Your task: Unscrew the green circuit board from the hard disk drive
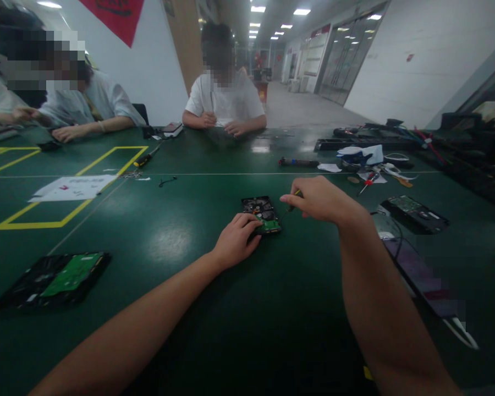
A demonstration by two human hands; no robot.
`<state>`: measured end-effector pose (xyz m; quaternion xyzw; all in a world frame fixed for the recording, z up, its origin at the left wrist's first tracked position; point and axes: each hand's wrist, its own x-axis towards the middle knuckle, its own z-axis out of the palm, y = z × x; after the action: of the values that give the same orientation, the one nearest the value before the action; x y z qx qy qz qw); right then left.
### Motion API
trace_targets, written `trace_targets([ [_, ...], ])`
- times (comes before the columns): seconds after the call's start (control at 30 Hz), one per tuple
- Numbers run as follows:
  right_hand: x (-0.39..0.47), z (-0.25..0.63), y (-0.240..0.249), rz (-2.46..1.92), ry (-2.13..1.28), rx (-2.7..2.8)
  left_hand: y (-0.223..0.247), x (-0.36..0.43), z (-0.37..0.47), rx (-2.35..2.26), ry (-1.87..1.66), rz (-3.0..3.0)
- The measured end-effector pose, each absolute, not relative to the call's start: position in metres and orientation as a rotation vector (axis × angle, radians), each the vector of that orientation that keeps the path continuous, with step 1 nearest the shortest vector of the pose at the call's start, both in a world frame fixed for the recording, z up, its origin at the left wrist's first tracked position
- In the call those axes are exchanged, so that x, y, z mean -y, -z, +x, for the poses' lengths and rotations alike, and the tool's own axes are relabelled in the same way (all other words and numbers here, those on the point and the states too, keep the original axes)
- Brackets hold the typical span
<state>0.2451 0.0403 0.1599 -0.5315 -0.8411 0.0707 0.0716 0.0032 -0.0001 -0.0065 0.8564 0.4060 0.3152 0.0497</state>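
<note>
A hard drive (268, 212) with a green circuit board lies on the green table in front of me. My left hand (240, 236) grips its left and lower edge, the fingers resting over the board. Just right of the drive, my right hand (313, 199) is closed on a small screwdriver (298, 194) with a yellow and dark handle. The screwdriver is apart from the drive, and its tip is too small to make out.
Another drive (72, 274) lies at the left, a third (414, 213) at the right near a phone (421, 275) with a cable. A red screwdriver (369, 181), a dark tool (299, 162) and a yellow-black screwdriver (146, 157) lie farther back. People sit across the table (198, 192).
</note>
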Motion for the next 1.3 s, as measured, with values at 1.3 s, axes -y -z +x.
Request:
trace_targets([
  [1.3, -0.053, 0.239, -0.145, -0.996, -0.618, 2.425, 0.005, 0.001, 0.005, -1.262, -0.937, 2.606],
])
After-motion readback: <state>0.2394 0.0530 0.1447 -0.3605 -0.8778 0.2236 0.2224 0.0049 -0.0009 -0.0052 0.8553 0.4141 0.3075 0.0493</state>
